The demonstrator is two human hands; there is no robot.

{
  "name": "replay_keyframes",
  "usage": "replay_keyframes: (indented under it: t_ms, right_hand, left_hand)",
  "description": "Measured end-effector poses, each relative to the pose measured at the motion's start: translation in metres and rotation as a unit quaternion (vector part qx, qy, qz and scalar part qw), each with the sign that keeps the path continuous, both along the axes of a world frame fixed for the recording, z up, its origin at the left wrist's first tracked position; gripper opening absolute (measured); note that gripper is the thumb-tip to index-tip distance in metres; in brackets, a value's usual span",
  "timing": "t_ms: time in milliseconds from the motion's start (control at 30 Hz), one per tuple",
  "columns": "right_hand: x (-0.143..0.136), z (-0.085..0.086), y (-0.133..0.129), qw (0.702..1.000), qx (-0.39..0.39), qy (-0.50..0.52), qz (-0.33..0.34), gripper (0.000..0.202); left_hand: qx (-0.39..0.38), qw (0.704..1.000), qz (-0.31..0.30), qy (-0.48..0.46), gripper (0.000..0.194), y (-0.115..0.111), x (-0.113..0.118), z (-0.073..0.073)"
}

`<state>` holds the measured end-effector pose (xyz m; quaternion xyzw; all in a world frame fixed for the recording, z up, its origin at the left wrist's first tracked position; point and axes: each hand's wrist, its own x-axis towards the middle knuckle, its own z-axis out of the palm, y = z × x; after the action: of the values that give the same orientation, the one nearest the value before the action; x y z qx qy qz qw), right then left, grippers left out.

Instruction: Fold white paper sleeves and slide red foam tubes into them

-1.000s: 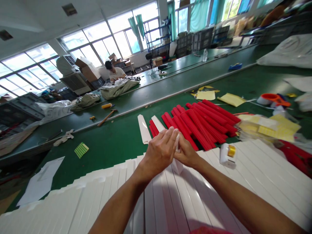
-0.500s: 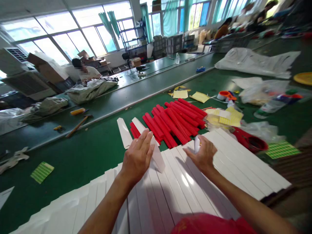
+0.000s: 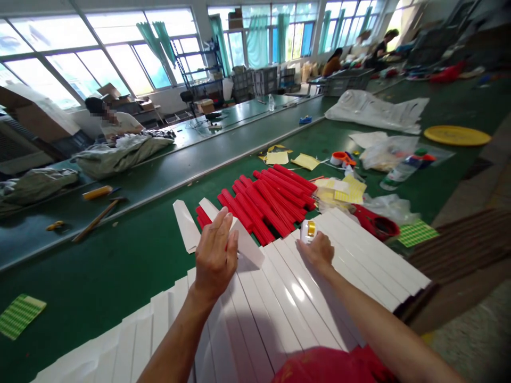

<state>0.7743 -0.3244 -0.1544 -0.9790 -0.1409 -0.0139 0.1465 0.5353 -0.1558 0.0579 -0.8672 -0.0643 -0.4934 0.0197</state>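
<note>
Several long white cardboard boxes (image 3: 279,287) lie side by side in front of me. My left hand (image 3: 215,252) is at the far end of one, fingers stretched out and held together beside a raised white flap (image 3: 248,246). Its palm side is hidden, so contact with the flap is hard to judge. In my right hand (image 3: 319,251) is a small white tape dispenser (image 3: 307,232) with a yellow-gold roll, gripped above the boxes' far ends. Behind both hands lie bundles of red tubes or rods (image 3: 263,202). Two more white flaps stand at the left, one of them a loose-looking upright strip (image 3: 186,226).
On the green table (image 3: 131,250) lie yellow paper pieces (image 3: 306,161), orange-handled scissors (image 3: 342,158), a plastic bottle (image 3: 403,171) and a red tape holder (image 3: 375,222). A hammer (image 3: 98,218) rests across the table's rail. A person (image 3: 115,122) sits beyond, at the left.
My right hand has turned the tape dispenser so its yellow roll shows. The left hand stays by the flap, fingers more upright. The whole view has shifted to the right.
</note>
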Motion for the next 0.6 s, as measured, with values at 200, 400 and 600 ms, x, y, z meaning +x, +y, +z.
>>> replay_keyframes:
  t_ms: [200,400,600]
  right_hand:
    - [0.055,0.006,-0.029,0.999,-0.007,-0.022,0.023,0.05]
    - [0.11,0.016,-0.064,0.999,0.021,0.007,0.034,0.057]
    - [0.108,0.016,-0.066,0.994,0.09,0.034,-0.049,0.04]
  left_hand:
    - [-0.014,1.0,-0.017,0.017,0.044,0.0,0.007,-0.009]
    - [-0.017,0.999,-0.033,0.02,0.044,0.002,0.013,-0.008]
    - [-0.028,0.999,-0.037,0.011,0.043,0.005,0.017,-0.009]
